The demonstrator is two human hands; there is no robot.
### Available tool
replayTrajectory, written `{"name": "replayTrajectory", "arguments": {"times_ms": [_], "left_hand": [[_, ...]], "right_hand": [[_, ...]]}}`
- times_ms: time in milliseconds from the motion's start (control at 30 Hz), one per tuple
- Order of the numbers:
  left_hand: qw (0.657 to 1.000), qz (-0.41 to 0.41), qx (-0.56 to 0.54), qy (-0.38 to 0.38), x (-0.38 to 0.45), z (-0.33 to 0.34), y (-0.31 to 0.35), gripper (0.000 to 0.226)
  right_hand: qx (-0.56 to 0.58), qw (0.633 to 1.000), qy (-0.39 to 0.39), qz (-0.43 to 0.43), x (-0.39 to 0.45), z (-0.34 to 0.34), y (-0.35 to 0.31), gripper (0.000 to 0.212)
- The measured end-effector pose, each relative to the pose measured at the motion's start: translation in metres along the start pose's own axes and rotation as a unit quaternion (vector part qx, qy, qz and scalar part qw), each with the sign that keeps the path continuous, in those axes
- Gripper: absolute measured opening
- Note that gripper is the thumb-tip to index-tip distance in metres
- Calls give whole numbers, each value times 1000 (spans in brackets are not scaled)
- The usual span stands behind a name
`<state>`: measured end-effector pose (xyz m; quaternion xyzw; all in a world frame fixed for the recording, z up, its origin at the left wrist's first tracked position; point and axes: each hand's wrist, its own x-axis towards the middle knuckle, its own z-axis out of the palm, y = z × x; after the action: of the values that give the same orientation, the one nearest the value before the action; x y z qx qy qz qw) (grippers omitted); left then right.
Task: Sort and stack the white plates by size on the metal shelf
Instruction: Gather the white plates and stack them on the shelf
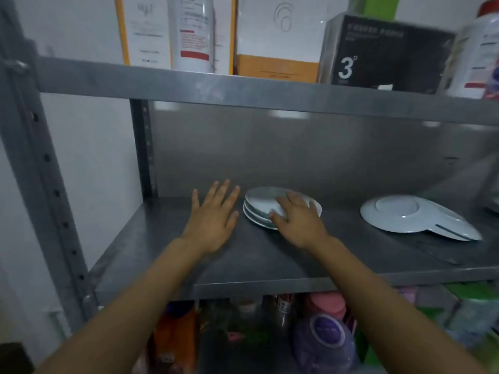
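A stack of small white plates (260,203) sits near the middle of the metal shelf (270,260). My right hand (297,218) rests on the stack's front right side, fingers over the top plate's rim and thumb at the lower edge. My left hand (214,215) hovers flat just left of the stack, fingers spread, holding nothing. Further right lie larger white plates (399,214), one upside down and overlapping another (456,228) that sticks out toward the front right.
The upper shelf (243,90) carries boxes, a white bottle (193,33) and a dark box (383,52). A grey upright post (40,171) stands at the left. Bottles and jars crowd the shelf below (321,338).
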<state>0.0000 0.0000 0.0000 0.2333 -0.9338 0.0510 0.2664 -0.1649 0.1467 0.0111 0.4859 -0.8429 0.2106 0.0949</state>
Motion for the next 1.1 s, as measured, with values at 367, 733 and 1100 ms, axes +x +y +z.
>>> {"name": "replayTrajectory", "arguments": {"times_ms": [367, 733, 1100], "left_hand": [[999, -7, -45, 29, 18, 6, 9, 62], [999, -23, -30, -8, 12, 19, 20, 65], [984, 12, -77, 163, -13, -3, -10, 54]], "right_hand": [[-16, 995, -99, -8, 10, 6, 2, 32], [-88, 991, 32, -99, 11, -9, 15, 24], [-86, 941, 184, -270, 12, 2, -25, 24]]}}
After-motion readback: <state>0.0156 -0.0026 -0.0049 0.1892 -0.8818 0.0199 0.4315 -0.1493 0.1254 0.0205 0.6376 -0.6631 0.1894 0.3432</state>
